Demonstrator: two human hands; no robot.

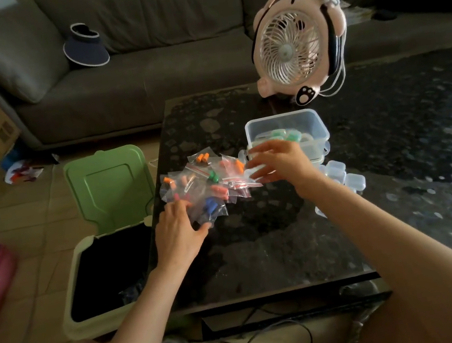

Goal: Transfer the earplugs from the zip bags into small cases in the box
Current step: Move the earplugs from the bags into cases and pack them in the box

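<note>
Several small clear zip bags (209, 184) with orange, green, blue and pink earplugs lie in a heap on the dark table (275, 241). My left hand (179, 230) rests on the heap's near left edge, fingers spread over a bag with blue earplugs (211, 205). My right hand (277, 162) hovers at the heap's right side, fingers curled around a small clear case that is blurred. Behind it stands the clear plastic box (287, 131) holding several small cases, some green. More clear small cases (342, 178) lie on the table to the right of my right wrist.
A pink desk fan (300, 48) stands at the table's back. An open green-lidded bin (106, 251) sits on the floor left of the table. A grey sofa (168, 46) with a visor hat (85, 46) is behind. Cables run under the table.
</note>
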